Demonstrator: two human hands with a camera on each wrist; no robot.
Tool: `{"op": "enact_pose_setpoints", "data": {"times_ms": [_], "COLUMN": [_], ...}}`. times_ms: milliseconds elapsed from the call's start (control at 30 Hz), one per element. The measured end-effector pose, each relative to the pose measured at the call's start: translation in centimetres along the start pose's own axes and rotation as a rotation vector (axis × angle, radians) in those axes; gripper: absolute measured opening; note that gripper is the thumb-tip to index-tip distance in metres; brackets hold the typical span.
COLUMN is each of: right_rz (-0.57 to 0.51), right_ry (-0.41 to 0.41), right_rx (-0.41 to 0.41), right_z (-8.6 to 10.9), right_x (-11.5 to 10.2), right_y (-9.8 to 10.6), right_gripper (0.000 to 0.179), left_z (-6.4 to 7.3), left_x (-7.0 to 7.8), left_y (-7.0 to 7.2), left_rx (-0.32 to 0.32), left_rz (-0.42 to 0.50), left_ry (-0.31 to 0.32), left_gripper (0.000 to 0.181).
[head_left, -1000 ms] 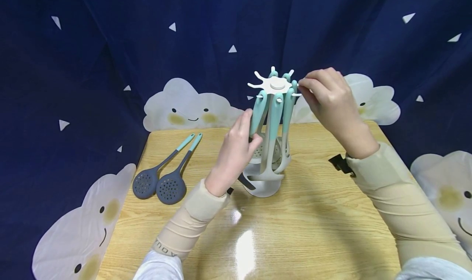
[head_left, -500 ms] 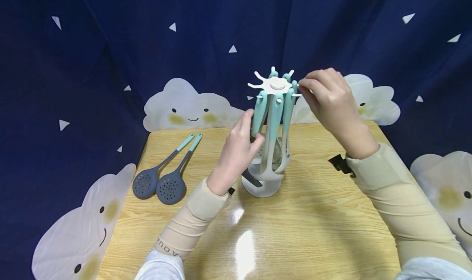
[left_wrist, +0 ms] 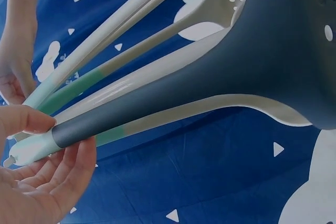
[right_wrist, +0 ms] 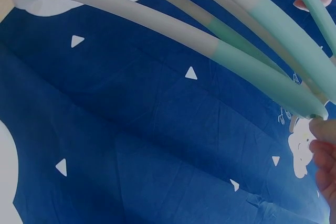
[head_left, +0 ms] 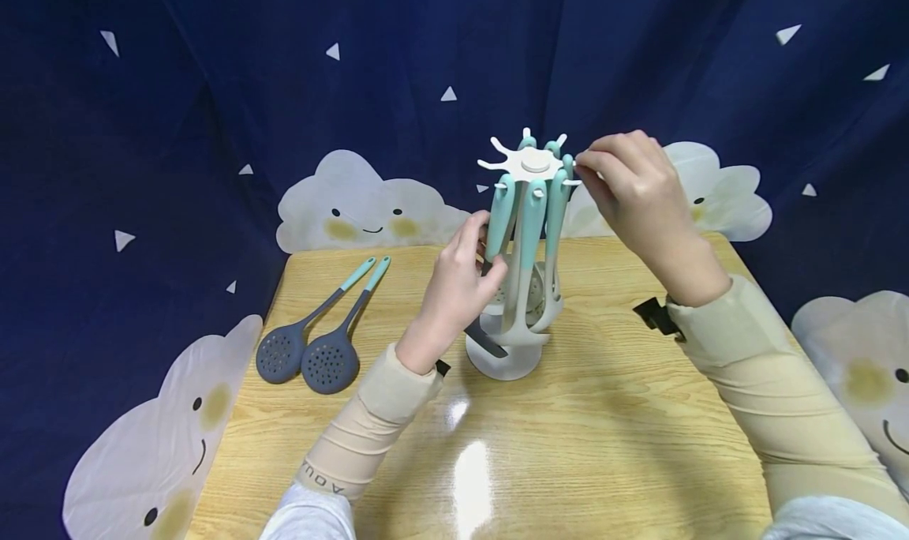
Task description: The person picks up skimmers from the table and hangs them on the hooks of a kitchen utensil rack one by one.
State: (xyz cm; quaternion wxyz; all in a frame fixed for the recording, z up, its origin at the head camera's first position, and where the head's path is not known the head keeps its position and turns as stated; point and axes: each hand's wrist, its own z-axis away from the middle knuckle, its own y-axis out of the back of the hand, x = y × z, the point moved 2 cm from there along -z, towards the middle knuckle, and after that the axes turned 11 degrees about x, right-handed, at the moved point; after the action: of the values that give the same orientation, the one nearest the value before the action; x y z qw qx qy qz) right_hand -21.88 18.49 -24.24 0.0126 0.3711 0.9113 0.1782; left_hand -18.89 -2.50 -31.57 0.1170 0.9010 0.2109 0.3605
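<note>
We see a white utensil stand (head_left: 536,163) upright on the wooden table (head_left: 582,445), its round base (head_left: 521,368) flat on the top and its hooks fanning out above. The person's left hand (head_left: 458,283) is clamped on a dark grey slotted utensil (left_wrist: 268,45), thumb on one side and fingers curled on the other, close to where the mint handle meets the dark shaft. That utensil hangs at the near left of the stand, and in the left wrist view we notice a white tip poking through the end of its handle. The right hand (head_left: 632,185) is raised at the stand's right side, thumb and fingertips together on the tip of a hook (head_left: 574,163) (we see only part of this grip from the right wrist). Between the hands, a pale grey utensil (head_left: 525,279) with a mint handle hangs at the front, and other mint-handled pieces hang around the stand, among them a pale slotted head behind. Well apart to the left, two dark grey skimmers (head_left: 330,364) lie side by side on the table, handles pointing away. Behind everything we find a navy curtain (head_left: 383,74) patterned with white triangles and smiling clouds.
</note>
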Motion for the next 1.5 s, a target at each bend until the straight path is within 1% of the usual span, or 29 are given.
{"op": "enact_pose_setpoints", "data": {"times_ms": [200, 300, 433, 567, 700, 800, 867, 967, 1100, 1233, 1400, 1500], "right_rz": [-0.001, -0.003, -0.004, -0.006, -0.008, -0.017, -0.028, -0.039, -0.033, -0.024, -0.023, -0.022], "right_ry": [-0.004, -0.005, -0.007, -0.009, -0.01, -0.015, -0.021, -0.026, -0.021, -0.011, -0.005, -0.004], "right_rx": [0.004, 0.006, 0.011, 0.014, 0.018, 0.039, 0.061, 0.082, 0.066, 0.047, 0.037, 0.031], "right_z": [0.0, 0.0, -0.1, -0.1, 0.0, 0.0, 0.1, 0.2, 0.2, 0.1, 0.0, 0.0], "right_x": [0.0, 0.0, 0.0, 0.1, 0.1, 0.1, 0.1, 0.0, 0.0, 0.0, -0.1, -0.1], "right_y": [0.0, 0.1, 0.1, 0.1, 0.1, 0.0, -0.1, -0.1, -0.1, -0.1, -0.1, -0.1], "right_gripper": [0.007, 0.008, 0.008, 0.007, 0.007, 0.008, 0.008, 0.009, 0.008, 0.007, 0.008, 0.008], "left_z": [-0.1, -0.2, -0.5, -0.8, -1.0, -1.0, -0.9, -0.9, -0.4, 0.4, 1.7, 2.4], "left_x": [-0.2, -0.6, -1.2, -2.2, -3.6, -4.9, -5.8, -7.5, -10.1, -12.8, -16.0, -17.7], "left_y": [0.0, 0.0, 0.3, 0.7, 0.8, 0.7, 0.6, 0.4, 0.3, 0.4, 0.9, 1.4], "left_rx": [-0.01, -0.008, 0.019, 0.059, 0.098, 0.11, 0.099, 0.058, -0.001, -0.04, -0.081, -0.103], "left_rz": [0.011, 0.001, -0.03, -0.043, -0.039, -0.051, -0.071, -0.112, -0.198, -0.292, -0.375, -0.42], "left_ry": [-0.016, -0.052, -0.112, -0.168, -0.219, -0.213, -0.192, -0.138, -0.044, 0.062, 0.192, 0.253], "left_gripper": [0.041, 0.042, 0.045, 0.043, 0.039, 0.037, 0.034, 0.031, 0.028, 0.026, 0.025, 0.025]}}
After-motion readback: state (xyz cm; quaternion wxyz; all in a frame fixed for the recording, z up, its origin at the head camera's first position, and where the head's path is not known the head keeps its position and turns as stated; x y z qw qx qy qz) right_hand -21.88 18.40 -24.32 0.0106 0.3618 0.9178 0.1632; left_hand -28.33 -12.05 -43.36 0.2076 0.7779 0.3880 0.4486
